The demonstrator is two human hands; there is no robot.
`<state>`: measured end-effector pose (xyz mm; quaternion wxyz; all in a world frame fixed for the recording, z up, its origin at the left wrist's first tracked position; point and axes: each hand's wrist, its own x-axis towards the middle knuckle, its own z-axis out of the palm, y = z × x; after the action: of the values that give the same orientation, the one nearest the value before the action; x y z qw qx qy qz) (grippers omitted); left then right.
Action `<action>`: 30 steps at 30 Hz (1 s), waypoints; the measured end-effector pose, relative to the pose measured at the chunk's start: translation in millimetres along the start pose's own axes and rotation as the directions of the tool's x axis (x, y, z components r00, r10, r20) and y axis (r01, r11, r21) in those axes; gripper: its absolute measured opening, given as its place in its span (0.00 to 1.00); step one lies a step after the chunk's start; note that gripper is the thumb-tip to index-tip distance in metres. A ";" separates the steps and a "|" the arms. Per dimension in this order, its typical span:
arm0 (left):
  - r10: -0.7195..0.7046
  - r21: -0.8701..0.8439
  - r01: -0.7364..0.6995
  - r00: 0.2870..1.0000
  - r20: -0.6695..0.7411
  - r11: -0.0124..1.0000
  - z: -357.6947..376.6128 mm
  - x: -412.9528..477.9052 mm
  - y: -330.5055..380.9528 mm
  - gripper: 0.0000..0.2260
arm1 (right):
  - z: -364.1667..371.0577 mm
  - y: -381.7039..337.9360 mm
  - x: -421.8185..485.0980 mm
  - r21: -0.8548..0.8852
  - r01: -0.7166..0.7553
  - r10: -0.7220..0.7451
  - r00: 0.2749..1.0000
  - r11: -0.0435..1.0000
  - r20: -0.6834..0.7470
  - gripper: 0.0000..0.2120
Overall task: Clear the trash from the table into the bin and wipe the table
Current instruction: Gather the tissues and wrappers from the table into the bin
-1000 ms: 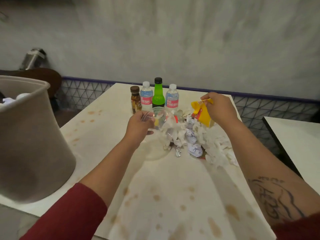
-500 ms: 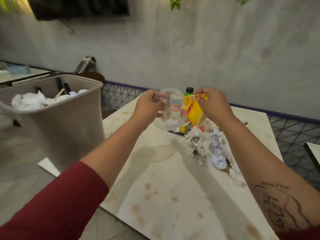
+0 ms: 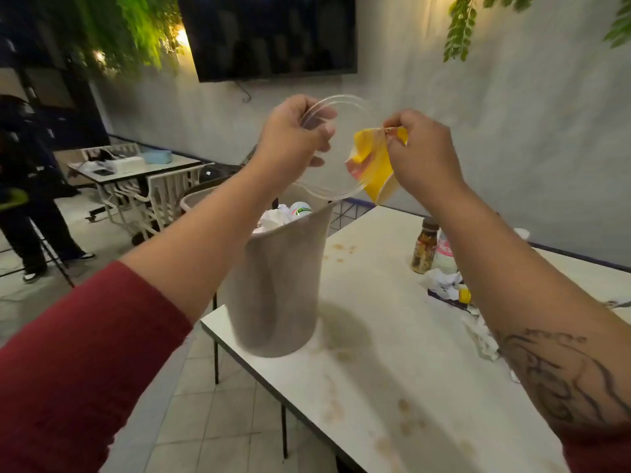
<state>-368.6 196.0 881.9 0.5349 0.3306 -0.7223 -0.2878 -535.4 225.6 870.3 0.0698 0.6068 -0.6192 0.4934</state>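
Far left of the bin [image 3: 273, 285], across open tiled floor [image 3: 211, 421], a person in dark clothes [image 3: 24, 186] stands near a second table [image 3: 136, 165] with white chairs. The bin sits on the left corner of the table [image 3: 375, 353], its base close to the edge, and white crumpled trash shows over its rim. Above the bin's mouth the left hand [image 3: 293, 138] grips the rim of a clear plastic container [image 3: 341, 172], fingers curled round it. Above the bin's right rim the right hand [image 3: 423, 155] pinches a crumpled yellow wrapper [image 3: 374, 165] by its top edge. The wrapper overlaps the container; whether they touch I cannot tell. Right of the bin the pale tabletop is spotted with brown stains. Farther right stands a brown bottle [image 3: 423, 249], with crumpled paper [image 3: 442, 281] in front of it, both partly behind the right forearm. Behind the bin a grey wall carries a dark screen [image 3: 273, 32], with green leaves hanging to either side.
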 end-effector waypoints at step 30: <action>-0.136 0.553 -0.169 0.873 0.468 0.816 -90.1 10.1 -103.9 0.21 | 132.9 -76.4 -1.5 -0.490 0.089 0.242 0.785 0.867 0.571 0.14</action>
<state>-266.3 118.5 831.4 0.2123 0.3871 -0.8887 -0.1238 -404.3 151.2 842.7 -0.0044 0.6688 -0.7371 0.0969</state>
